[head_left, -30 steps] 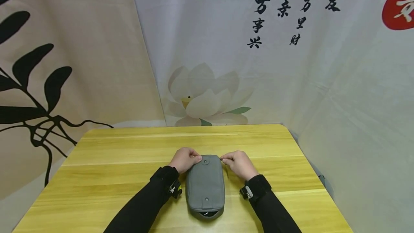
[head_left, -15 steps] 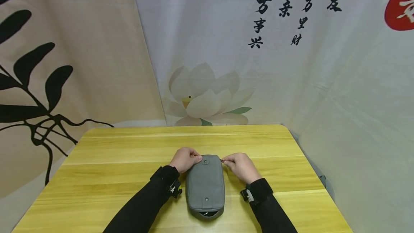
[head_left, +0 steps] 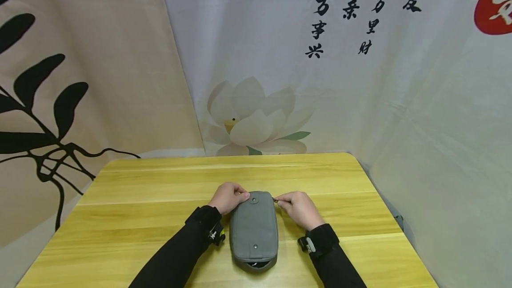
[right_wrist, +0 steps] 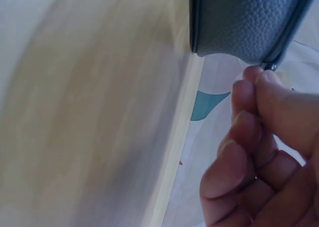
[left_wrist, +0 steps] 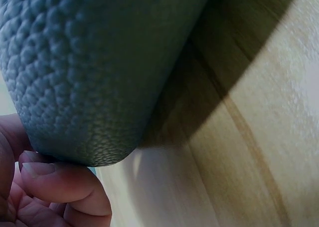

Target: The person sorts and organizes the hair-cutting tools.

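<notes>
A grey zip pouch with a pebbled, leather-like surface lies lengthwise on the wooden table, a snap stud near each end of its top. At its far left corner my left hand pinches the edge between thumb and fingers. My right hand is at the far right corner, where thumb and index finger pinch the small metal zipper pull. The other fingers of that hand curl loosely below, as the right wrist view shows. In the left wrist view, fingertips press against the pouch's end.
The light wooden table has rounded far corners. Behind it hangs a pale cloth backdrop with a printed lotus, leaves and black writing. At the pouch's near end, a dark gap shows under a strap-like loop.
My right hand, with the zipper pull, has shifted slightly toward me and to the right at the pouch's far right corner. The left hand and the pouch have stayed put.
</notes>
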`<action>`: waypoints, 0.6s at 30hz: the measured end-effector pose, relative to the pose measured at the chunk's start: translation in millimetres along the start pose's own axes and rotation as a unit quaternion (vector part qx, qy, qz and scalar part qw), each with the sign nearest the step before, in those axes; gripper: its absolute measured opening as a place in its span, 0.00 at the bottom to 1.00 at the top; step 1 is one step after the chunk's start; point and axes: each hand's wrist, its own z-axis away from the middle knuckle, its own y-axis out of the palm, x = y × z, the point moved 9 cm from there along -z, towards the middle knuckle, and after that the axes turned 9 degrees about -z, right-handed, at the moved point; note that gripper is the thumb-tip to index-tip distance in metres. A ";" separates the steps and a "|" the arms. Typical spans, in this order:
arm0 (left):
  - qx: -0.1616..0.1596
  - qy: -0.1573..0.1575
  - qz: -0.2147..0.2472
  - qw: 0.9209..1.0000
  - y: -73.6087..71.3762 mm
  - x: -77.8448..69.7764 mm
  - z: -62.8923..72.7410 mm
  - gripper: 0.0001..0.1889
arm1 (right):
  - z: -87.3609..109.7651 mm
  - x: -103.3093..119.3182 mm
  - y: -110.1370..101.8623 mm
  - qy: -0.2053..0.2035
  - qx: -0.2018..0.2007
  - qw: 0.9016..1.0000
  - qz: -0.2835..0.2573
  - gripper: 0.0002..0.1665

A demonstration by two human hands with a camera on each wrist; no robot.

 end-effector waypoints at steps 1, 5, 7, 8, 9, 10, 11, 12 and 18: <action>0.000 -0.001 0.001 1.000 0.2 0.2 0.2 0.08 | 0.3 0.1 0.1 -0.002 0.000 1.000 0.000 0.10; -0.003 -0.001 0.000 1.000 -0.4 0.3 0.5 0.08 | 1.8 1.1 0.0 -0.011 0.001 1.000 -0.001 0.10; -0.002 -0.002 0.001 1.000 0.0 0.9 0.2 0.08 | 2.7 1.7 0.0 -0.012 0.004 1.000 -0.001 0.10; -0.002 -0.001 0.001 1.000 0.1 1.2 0.1 0.08 | 3.2 1.8 0.1 -0.011 0.005 1.000 -0.001 0.10; -0.001 -0.003 0.002 1.000 0.4 1.7 -0.2 0.08 | 3.7 2.2 0.0 -0.011 0.006 1.000 -0.001 0.10; -0.001 -0.002 0.001 1.000 0.7 1.8 -0.4 0.08 | 4.1 2.4 -0.1 -0.011 0.007 1.000 -0.001 0.10; -0.001 -0.002 0.003 1.000 1.1 2.2 -0.6 0.08 | 4.4 2.6 -0.2 -0.010 0.007 1.000 -0.001 0.10; -0.001 -0.003 0.003 1.000 1.3 2.6 -0.8 0.08 | 4.7 2.7 -0.3 -0.009 0.008 1.000 -0.001 0.10; -0.005 0.002 0.001 1.000 1.1 1.8 0.0 0.07 | 6.2 4.1 -0.6 -0.008 0.017 1.000 -0.004 0.10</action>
